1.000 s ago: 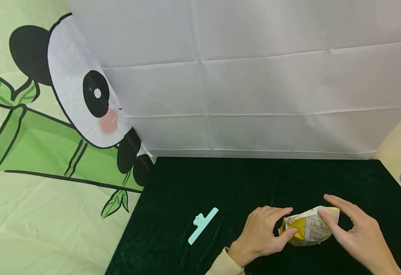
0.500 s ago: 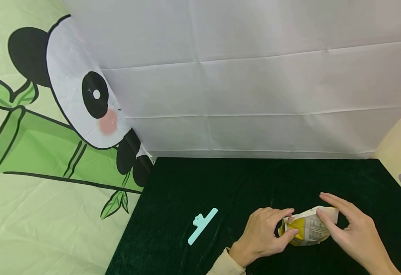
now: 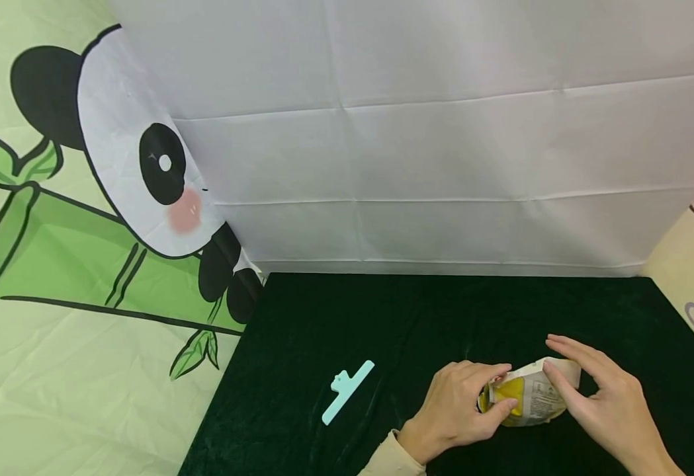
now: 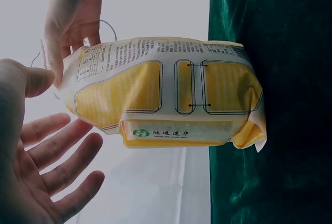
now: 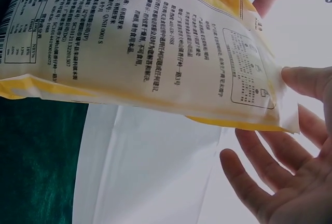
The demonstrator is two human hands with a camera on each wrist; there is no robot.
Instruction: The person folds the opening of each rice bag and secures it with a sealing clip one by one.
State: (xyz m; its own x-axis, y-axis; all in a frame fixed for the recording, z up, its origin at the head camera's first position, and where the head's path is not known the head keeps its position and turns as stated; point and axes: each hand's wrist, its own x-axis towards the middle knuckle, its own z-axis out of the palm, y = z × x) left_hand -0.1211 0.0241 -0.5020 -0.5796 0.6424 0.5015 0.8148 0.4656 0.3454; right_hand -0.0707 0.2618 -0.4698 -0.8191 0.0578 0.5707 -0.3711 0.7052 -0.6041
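The bag looks like semi-glossy plastic, the tablecloth like velvet

- Bag: white with yellow panels, dense dark print on a broad face, a green logo on one narrow side.
- Creased and bulging, narrowing toward its top.
- Upright, base toward the surface, nearer its right edge than its left.
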